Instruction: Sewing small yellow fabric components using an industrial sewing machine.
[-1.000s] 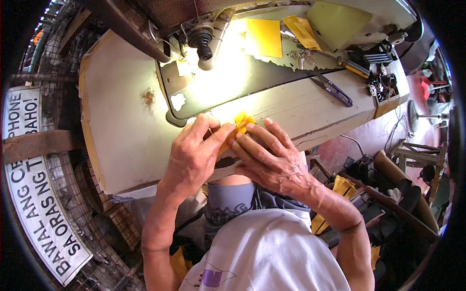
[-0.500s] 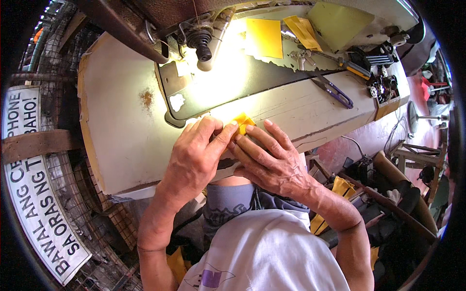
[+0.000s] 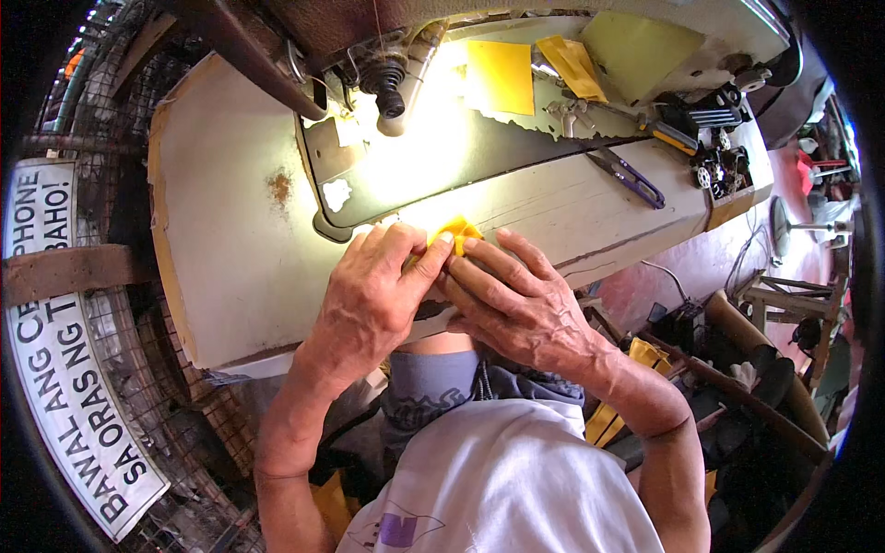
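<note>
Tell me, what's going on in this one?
A person is handling a small yellow piece at the near edge of a table, below a sewing machine. The left hand pinches it, and fingers of the right hand rest against it; how it is folded underneath is hidden. A flat yellow sheet lies farther back, and snips lie to the right.
</note>
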A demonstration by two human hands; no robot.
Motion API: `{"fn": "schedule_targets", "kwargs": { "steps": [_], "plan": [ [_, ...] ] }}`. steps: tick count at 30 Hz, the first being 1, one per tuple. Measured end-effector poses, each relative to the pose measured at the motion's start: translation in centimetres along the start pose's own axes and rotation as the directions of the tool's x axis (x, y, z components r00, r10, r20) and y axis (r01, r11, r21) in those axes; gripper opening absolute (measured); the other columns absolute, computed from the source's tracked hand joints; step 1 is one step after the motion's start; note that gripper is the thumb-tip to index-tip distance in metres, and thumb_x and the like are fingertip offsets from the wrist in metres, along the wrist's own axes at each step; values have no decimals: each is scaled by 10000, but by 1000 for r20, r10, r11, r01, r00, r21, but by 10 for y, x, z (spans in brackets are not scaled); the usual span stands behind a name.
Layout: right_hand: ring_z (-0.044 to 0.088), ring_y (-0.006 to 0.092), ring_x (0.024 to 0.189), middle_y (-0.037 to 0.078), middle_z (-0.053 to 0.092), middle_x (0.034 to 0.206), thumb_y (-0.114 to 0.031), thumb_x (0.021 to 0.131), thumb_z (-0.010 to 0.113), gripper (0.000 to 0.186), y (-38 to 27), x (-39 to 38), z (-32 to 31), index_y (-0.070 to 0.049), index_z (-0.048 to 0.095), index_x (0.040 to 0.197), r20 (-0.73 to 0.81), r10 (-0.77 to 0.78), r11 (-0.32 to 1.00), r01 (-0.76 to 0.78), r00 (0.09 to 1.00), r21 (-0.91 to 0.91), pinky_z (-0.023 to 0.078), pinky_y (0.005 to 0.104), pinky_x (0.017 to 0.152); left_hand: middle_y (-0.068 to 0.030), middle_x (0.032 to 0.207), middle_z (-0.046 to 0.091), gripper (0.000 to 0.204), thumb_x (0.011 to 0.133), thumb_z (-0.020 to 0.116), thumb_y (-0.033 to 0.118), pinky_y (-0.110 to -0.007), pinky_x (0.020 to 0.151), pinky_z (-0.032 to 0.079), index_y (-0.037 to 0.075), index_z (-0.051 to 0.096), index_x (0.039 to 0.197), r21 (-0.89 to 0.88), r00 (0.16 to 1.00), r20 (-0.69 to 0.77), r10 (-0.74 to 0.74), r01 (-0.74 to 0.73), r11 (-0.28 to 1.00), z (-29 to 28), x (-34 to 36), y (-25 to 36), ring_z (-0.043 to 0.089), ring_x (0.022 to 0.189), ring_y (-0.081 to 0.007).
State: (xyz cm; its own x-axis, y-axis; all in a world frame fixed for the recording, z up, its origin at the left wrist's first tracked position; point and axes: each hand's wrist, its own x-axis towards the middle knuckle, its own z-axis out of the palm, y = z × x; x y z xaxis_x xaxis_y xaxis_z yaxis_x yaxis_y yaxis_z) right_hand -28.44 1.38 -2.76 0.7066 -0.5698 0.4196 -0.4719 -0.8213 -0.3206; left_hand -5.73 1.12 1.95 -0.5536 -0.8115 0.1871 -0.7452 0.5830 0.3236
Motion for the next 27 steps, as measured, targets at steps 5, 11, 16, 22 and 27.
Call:
{"fn": "schedule_targets", "kwargs": {
  "steps": [5, 11, 16, 22, 27],
  "plan": [
    [509, 287, 1368, 122, 572, 1407, -216, 864, 648, 539, 10, 9, -17, -46, 606, 1374, 98, -80, 996, 75, 992, 46, 391, 490, 1176, -115, 1248, 587, 425, 837, 683, 59, -472, 1007, 451, 5, 685, 1258, 84, 999, -36, 4, -1, 996, 0, 2, 10, 568, 1146, -317],
    [496, 319, 1372, 184, 568, 1396, -307, 890, 651, 569, -14, 31, 0, 25, 588, 1348, 87, -5, 1000, 8, 996, -27, 347, 504, 1188, -124, 1264, 606, 351, 900, 581, 136, -481, 1068, 420, -17, 680, 1201, 318, 993, -30, 114, -98, 943, -15, -3, -22, 543, 1205, -297],
    [501, 343, 1359, 221, 575, 1372, -378, 912, 655, 613, -28, 82, 30, 53, 570, 1339, 10, 75, 997, -75, 997, -25, 344, 494, 1184, -97, 1258, 627, 288, 883, 573, 145, -467, 1074, 412, 64, 721, 1117, 345, 991, -81, 102, -68, 936, -40, 10, -76, 555, 1172, -294],
    [640, 339, 1113, 167, 669, 1251, -201, 913, 701, 383, 36, 83, 19, -44, 654, 1259, -109, -31, 990, 46, 994, 136, 517, 443, 927, -58, 1184, 632, 267, 875, 594, 126, -393, 1016, 444, 86, 728, 1102, 193, 980, -40, 193, -182, 964, -39, 7, -98, 566, 1129, -246],
    [681, 308, 1055, 114, 705, 1212, -183, 908, 732, 344, 58, 113, -9, -85, 704, 1236, 70, -24, 970, 7, 997, 242, 530, 437, 859, -62, 1160, 629, 316, 861, 615, 114, -391, 981, 467, 112, 734, 1154, 161, 979, -76, 188, -174, 972, -37, 2, -110, 574, 1083, -248]
  ]
}}
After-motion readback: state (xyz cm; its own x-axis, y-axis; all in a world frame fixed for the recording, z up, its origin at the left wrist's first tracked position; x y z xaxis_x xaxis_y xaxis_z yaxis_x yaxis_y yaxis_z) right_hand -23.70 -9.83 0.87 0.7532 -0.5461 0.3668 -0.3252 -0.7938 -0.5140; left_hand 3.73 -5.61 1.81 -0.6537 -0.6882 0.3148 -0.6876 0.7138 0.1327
